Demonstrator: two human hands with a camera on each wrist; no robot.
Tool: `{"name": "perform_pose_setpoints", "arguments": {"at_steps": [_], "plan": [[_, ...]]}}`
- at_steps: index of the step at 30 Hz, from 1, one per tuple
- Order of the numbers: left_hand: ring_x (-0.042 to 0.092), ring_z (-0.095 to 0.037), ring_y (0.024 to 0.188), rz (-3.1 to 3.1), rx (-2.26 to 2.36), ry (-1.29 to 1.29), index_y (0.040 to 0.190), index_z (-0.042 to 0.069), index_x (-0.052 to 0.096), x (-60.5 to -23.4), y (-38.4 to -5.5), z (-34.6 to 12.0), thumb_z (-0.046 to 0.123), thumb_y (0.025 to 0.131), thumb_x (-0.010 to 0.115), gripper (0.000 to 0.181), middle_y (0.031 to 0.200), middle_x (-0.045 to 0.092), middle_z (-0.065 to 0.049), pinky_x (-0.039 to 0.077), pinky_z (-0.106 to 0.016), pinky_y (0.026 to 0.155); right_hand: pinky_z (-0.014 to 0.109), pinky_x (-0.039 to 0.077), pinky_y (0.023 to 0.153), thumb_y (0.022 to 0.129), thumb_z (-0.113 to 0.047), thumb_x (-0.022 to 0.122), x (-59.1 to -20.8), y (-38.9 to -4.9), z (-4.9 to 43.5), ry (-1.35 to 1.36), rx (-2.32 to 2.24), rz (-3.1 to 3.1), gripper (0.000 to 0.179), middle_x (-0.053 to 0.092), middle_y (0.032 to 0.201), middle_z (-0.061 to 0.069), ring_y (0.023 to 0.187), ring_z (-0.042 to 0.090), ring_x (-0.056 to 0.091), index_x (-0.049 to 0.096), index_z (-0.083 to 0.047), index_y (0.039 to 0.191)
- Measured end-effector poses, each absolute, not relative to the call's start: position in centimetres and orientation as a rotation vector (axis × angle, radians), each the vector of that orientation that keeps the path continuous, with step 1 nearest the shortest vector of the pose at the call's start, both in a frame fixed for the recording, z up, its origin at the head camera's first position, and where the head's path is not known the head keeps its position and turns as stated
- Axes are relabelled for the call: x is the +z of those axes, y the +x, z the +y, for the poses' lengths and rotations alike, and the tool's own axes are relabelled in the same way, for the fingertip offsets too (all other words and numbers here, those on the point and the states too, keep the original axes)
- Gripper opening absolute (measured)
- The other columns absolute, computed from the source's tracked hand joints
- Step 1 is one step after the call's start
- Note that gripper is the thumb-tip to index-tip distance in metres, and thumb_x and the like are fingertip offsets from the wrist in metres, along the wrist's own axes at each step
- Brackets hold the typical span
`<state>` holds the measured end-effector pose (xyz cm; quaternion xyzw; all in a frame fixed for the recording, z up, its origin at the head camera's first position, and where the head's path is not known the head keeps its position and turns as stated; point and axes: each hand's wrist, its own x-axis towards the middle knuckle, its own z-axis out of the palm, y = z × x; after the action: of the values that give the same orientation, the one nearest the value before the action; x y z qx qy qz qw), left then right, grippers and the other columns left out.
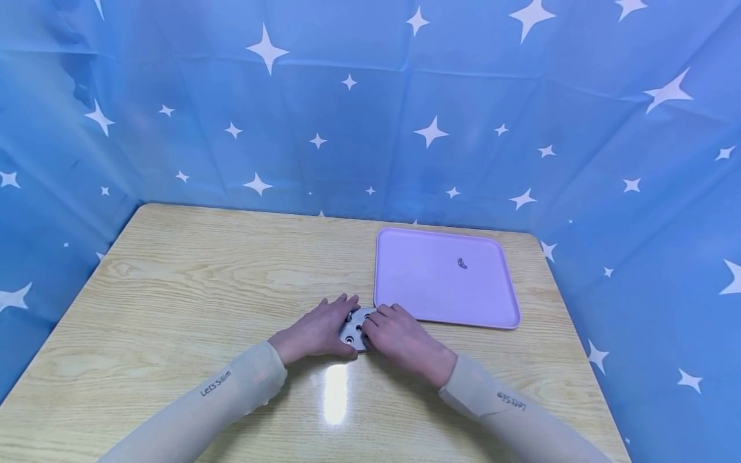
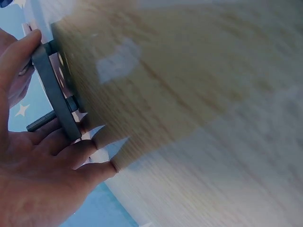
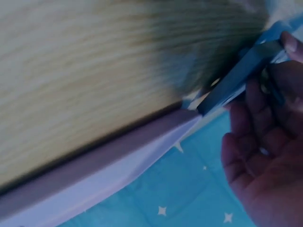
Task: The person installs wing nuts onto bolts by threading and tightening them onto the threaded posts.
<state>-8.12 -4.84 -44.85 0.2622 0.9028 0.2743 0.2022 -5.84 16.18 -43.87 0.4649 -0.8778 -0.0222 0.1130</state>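
Observation:
A grey metal plate (image 1: 359,329) with several round holes is on or just over the wooden table, between both hands. My left hand (image 1: 324,326) grips its left side, thumb at the near edge and fingers at the far edge. In the left wrist view, a threaded bolt (image 2: 41,121) sticks out of the plate by the fingers, and short dark studs show on the table side. My right hand (image 1: 399,334) is curled over the plate's right side. A dark, bolt-like piece (image 3: 272,89) shows among its fingers, partly hidden.
A purple tray (image 1: 428,302) lies at the right, its near left corner close to the plate. Small dark metal parts (image 1: 462,263) lie in it. Blue star-patterned cloth (image 1: 359,148) hangs behind and beside the wooden table (image 1: 231,276).

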Motion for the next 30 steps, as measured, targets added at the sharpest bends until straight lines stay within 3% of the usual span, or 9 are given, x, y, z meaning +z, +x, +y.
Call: {"name": "perform_pose_setpoints", "arguments": {"at_steps": [7,15,19,24,30], "plan": [[0.032,-0.039,0.151,2.524,0.784,0.737,0.152,-0.001,0.046,-44.8,-8.1,-4.8,0.033,0.075,0.092,0.096,0.161,0.040,-0.021,0.022,-0.058,0.124,0.028,0.044,0.055,0.090,-0.019,0.078,-43.8,-5.3,15.6,1.209,-0.016,-2.643,0.016,0.065,0.074,-0.001,0.065,0.017,0.053,0.065,-0.012,0.083],[0.033,-0.039,0.151,2.527,0.781,0.742,0.151,-0.001,0.047,-44.9,-8.0,-4.8,0.033,0.074,0.092,0.096,0.160,0.040,-0.022,0.023,-0.060,0.123,0.028,0.041,0.052,0.090,-0.025,0.078,-43.8,-5.1,15.3,1.124,0.009,-2.686,0.022,0.064,0.072,0.000,0.061,0.018,0.052,0.064,-0.011,0.080],[0.031,-0.039,0.152,2.520,0.773,0.741,0.152,0.000,0.045,-44.8,-8.0,-4.8,0.034,0.074,0.092,0.097,0.161,0.039,-0.021,0.022,-0.059,0.124,0.034,0.051,0.070,0.092,-0.035,0.074,-43.5,-5.3,16.1,1.217,0.036,-2.689,0.023,0.069,0.091,0.000,0.084,0.020,0.062,0.070,-0.013,0.098],[0.029,-0.038,0.153,2.501,0.777,0.729,0.153,0.001,0.044,-44.7,-8.1,-4.9,0.033,0.076,0.090,0.096,0.162,0.038,-0.020,0.021,-0.058,0.125,0.044,0.051,0.100,0.096,-0.025,0.072,-42.7,-6.0,17.5,1.559,-0.002,-2.593,0.031,0.066,0.129,-0.005,0.126,0.023,0.058,0.069,-0.020,0.126],[0.030,-0.038,0.152,2.507,0.778,0.744,0.152,0.001,0.045,-44.8,-8.1,-4.9,0.034,0.076,0.091,0.095,0.161,0.039,-0.020,0.022,-0.059,0.124,0.044,0.050,0.101,0.098,-0.015,0.069,-41.9,-6.4,18.1,1.713,-0.145,-2.498,0.029,0.064,0.136,-0.010,0.133,0.022,0.055,0.070,-0.025,0.125]]}}
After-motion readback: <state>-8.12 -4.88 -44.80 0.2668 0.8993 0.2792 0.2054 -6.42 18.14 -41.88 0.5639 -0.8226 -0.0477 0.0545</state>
